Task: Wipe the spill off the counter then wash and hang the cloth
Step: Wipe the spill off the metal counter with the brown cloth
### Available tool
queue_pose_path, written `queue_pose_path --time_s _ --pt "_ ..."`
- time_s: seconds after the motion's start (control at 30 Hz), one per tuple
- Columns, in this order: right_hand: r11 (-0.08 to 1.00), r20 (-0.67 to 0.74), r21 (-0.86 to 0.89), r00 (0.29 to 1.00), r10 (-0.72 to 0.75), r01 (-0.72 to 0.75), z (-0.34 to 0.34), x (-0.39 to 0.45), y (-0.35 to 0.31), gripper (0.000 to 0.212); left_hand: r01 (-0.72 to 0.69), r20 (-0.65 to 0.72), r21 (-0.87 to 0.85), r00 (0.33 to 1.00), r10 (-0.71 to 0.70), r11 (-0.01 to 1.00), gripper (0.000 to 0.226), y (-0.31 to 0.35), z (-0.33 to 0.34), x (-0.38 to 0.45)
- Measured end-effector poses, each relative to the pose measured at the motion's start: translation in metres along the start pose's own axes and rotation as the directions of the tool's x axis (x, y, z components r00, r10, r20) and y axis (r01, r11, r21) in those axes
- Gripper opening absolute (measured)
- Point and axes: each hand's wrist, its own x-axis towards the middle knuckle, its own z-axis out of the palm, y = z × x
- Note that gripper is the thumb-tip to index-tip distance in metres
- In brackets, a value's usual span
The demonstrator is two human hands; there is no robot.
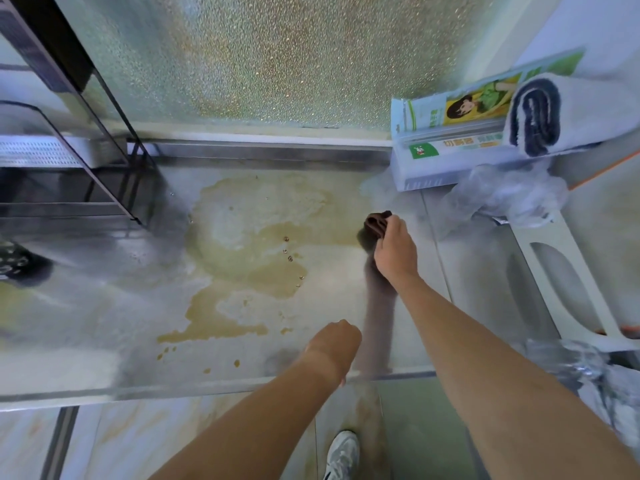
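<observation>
Right hand (pixel 394 249) gripping brown cloth (pixel 375 225) beside spill (pixel 256 244), left hand (pixel 334 341) fisted, box (pixel 450 147) behind.

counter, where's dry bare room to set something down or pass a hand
Bare steel shows between the spill and the counter's front edge at left, and beside the right hand holding the brown cloth, below the crumpled plastic. The middle is covered by the spill. The back right is crowded by the box and rolled towel, the back left by the rack.
</observation>
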Motion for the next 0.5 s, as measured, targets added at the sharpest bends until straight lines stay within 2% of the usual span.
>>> queue_pose_path --time_s 0.3,0.43,0.5 --pt "0.998 0.017 0.009 0.998 -0.066 0.066 0.014 -0.004 -0.022 0.028 0.028 0.006 0.003 1.0 -0.028 1.0 0.053 0.001 0.0 0.001" --pt "0.984 0.073 0.075 0.983 -0.167 0.161 0.021 -0.018 -0.047 0.028 0.061 0.021 -0.009 0.998 -0.061 0.998 0.055 0.002 0.0 0.0" --pt "0.97 0.106 0.094 0.966 -0.234 0.225 0.027 -0.028 -0.062 0.029 0.073 0.03 -0.022 0.997 -0.072 0.997 0.049 0.004 -0.001 -0.001"
